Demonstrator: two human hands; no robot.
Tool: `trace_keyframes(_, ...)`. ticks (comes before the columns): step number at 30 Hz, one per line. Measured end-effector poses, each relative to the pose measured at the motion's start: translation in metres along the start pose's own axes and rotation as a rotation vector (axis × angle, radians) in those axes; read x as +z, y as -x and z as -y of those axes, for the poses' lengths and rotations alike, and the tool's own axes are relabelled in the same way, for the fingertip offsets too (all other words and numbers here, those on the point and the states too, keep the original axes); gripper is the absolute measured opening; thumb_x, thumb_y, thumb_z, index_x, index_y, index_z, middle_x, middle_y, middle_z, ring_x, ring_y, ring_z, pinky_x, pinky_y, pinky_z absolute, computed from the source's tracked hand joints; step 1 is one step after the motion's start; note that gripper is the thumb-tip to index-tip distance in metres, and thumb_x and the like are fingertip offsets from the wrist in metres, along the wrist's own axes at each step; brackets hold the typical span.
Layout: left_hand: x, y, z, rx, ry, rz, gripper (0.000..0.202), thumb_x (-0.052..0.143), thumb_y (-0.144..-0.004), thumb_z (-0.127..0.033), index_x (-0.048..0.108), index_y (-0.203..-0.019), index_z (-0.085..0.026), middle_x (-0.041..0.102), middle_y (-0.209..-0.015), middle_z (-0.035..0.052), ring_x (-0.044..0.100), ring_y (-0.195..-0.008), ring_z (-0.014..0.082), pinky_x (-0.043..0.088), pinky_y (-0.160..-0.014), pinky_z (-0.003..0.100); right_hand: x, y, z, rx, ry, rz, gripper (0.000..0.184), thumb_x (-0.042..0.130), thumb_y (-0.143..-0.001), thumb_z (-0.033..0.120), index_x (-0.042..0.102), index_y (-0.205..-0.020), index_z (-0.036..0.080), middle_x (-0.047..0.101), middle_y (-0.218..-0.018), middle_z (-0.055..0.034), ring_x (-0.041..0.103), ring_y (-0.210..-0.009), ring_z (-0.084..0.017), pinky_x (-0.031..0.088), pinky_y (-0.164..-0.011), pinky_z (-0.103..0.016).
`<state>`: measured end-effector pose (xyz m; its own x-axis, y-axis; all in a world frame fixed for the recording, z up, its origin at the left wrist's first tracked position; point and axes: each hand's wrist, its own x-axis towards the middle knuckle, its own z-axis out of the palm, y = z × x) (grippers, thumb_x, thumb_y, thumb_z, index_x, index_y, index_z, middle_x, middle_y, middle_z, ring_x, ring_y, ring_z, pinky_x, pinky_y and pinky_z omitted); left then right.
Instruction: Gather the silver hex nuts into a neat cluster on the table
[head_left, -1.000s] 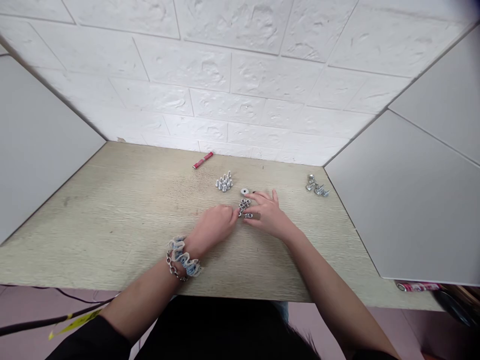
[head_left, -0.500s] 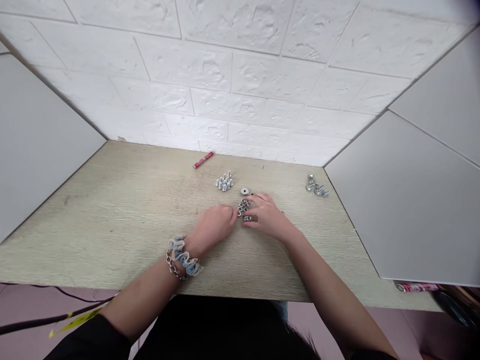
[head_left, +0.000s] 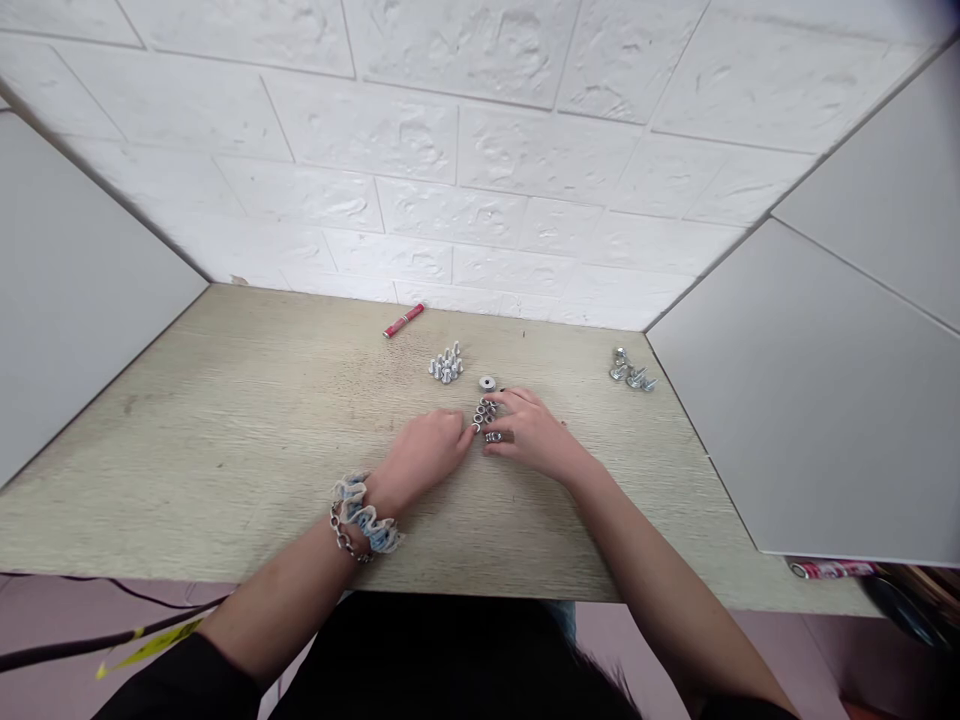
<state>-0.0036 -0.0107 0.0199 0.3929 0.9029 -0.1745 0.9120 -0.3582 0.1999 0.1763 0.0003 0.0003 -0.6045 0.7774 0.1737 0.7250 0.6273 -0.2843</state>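
The pale wooden tabletop [head_left: 225, 430] carries a red tube [head_left: 403, 320] near its back edge, clustered upright bolts [head_left: 446, 368], a washer [head_left: 487, 388] beside some nuts [head_left: 480, 411], and silver screws [head_left: 635, 377] farther right.

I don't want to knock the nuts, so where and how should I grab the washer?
Likely best: pinch the washer by opposite edges of its rim, coming down from above. It seems to lie flat, hole up, so the rim gives the surest hold. The nuts lie on its near side, by the right hand, so sliding in there risks nudging them.
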Motion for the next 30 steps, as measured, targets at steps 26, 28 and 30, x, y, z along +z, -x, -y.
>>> trace_keyframes(26, 0.0020, 0.0002, -0.0006, 0.008, 0.012, -0.052, 0.048, 0.015, -0.091, -0.041, 0.057, -0.091, -0.017, 0.062, -0.084, 0.0082, 0.060, -0.076, 0.0223, 0.043, -0.062, 0.032, 0.0007, 0.0008, -0.0015, 0.018, -0.058, 0.027, 0.023, 0.065, -0.070, 0.034, 0.069, -0.090, 0.024, 0.050, -0.120, -0.0073, 0.041, -0.111, -0.024, 0.034, -0.094, -0.041)
trace_keyframes(28, 0.0015, -0.0001, -0.0009, 0.009, 0.012, -0.047, 0.048, 0.016, -0.091, -0.041, 0.057, -0.090, -0.017, 0.062, -0.083, 0.0081, 0.060, -0.076, 0.0220, 0.043, -0.063, 0.032, 0.0007, 0.0009, -0.0014, 0.021, -0.070, 0.028, 0.021, 0.063, -0.072, 0.033, 0.069, -0.089, 0.024, 0.050, -0.120, -0.0071, 0.041, -0.111, -0.023, 0.035, -0.094, -0.040)
trace_keyframes(30, 0.0012, -0.0002, -0.0012, 0.009, 0.010, -0.040, 0.048, 0.016, -0.091, -0.041, 0.058, -0.090, -0.017, 0.062, -0.083, 0.0084, 0.060, -0.076, 0.0217, 0.043, -0.063, 0.032, 0.0005, 0.0010, -0.0011, 0.023, -0.079, 0.026, 0.020, 0.062, -0.073, 0.033, 0.069, -0.089, 0.024, 0.050, -0.120, -0.0069, 0.042, -0.111, -0.023, 0.034, -0.094, -0.040)
